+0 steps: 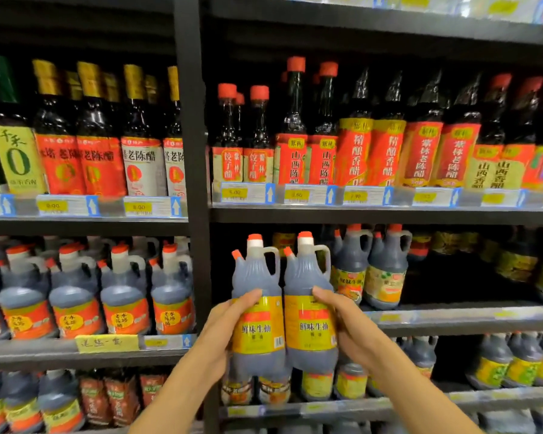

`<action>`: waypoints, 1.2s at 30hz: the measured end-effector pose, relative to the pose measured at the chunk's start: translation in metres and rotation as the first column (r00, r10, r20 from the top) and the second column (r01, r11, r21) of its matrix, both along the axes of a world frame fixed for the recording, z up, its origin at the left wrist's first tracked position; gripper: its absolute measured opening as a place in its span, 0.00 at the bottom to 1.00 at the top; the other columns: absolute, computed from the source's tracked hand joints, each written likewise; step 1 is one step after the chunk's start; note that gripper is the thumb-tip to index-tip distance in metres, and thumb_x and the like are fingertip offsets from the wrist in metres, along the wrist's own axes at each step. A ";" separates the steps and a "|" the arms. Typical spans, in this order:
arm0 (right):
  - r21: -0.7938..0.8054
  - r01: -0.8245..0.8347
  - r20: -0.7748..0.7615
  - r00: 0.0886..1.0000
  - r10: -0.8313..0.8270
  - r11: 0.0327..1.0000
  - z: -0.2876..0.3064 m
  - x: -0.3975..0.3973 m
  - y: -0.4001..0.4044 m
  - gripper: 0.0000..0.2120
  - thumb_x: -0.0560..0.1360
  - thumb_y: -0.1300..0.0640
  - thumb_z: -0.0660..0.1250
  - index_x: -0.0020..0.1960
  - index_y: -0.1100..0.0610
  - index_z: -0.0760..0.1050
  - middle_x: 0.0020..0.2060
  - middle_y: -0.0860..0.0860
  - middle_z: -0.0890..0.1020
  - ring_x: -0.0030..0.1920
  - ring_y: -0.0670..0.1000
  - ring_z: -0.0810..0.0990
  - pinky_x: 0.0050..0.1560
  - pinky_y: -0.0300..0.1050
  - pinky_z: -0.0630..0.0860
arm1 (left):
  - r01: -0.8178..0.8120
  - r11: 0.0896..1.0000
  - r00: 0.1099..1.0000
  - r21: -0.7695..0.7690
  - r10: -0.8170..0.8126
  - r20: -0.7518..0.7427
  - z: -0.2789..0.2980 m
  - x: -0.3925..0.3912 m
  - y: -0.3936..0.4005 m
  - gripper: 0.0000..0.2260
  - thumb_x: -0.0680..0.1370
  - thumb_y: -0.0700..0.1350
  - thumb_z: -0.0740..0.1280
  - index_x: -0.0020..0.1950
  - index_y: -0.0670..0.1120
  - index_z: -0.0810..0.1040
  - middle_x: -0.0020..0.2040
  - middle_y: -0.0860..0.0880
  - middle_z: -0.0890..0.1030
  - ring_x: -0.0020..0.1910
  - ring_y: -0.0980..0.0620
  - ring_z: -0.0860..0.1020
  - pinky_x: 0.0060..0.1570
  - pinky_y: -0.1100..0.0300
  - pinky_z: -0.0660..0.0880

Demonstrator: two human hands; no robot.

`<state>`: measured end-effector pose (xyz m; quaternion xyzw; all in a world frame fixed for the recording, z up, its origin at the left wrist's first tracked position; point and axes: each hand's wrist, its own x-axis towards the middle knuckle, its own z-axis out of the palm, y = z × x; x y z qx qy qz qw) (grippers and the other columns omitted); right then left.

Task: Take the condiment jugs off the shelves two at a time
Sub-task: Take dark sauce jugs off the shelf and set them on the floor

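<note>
Nearest the camera, low in the middle of the frame, the left hand (224, 327) is wrapped round the belly of the left jug (257, 308) and the right hand (342, 327) is wrapped round the right jug (309, 305), thumbs lying across the yellow labels, the two jugs pressed side by side and apparently held just out in front of the middle shelf (452, 317). These look full of dark soy sauce, so I'd guess properly heavy for a one-handed grab each, and the plastic is smooth with a glossy label (slippery if your palms are damp). The walls probably give a bit when squeezed, so not fragile, just awkward. Honestly the moulded loop handles up by the necks look like the safer hold; the waist grip works only while the jugs brace against each other. Shape-wise: ribbed shoulders, fat round body, white neck, orange cap plus a little orange side spout. Just behind, centre right, two similar jugs (370, 270) sit on that shelf with a dark gap beside them. At lower left, a row of orange-label jugs (76, 302). Farthest, across the upper half, tall glass vinegar bottles (326, 136) with red labels, which look far more breakable.
</note>
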<state>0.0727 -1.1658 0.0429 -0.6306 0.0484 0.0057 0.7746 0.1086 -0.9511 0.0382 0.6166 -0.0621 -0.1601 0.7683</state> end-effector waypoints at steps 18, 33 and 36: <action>-0.119 -0.073 0.201 0.975 0.096 0.990 0.000 0.089 -0.036 0.25 0.72 0.46 0.73 0.64 0.59 0.80 0.56 0.59 0.86 0.55 0.58 0.86 0.52 0.52 0.84 | -0.212 0.977 0.962 -0.010 0.210 0.173 -0.010 0.097 -0.042 0.17 0.77 0.56 0.69 0.58 0.45 0.81 0.47 0.43 0.87 0.47 0.42 0.86 0.50 0.45 0.82; -0.055 -0.116 0.239 0.963 0.126 0.992 -0.041 0.142 -0.049 0.31 0.69 0.52 0.77 0.71 0.56 0.75 0.59 0.55 0.85 0.57 0.56 0.86 0.48 0.48 0.83 | -0.280 0.960 0.902 0.013 0.258 0.345 -0.043 0.137 -0.052 0.19 0.79 0.46 0.70 0.69 0.46 0.71 0.54 0.47 0.84 0.51 0.50 0.84 0.44 0.57 0.79; -0.061 -0.117 0.211 0.969 0.127 0.991 -0.048 0.143 -0.053 0.33 0.68 0.53 0.78 0.71 0.55 0.75 0.59 0.54 0.85 0.57 0.54 0.86 0.50 0.50 0.83 | -0.289 0.956 0.896 0.049 0.252 0.365 -0.046 0.138 -0.053 0.20 0.79 0.46 0.70 0.69 0.48 0.71 0.54 0.48 0.84 0.51 0.51 0.84 0.47 0.55 0.81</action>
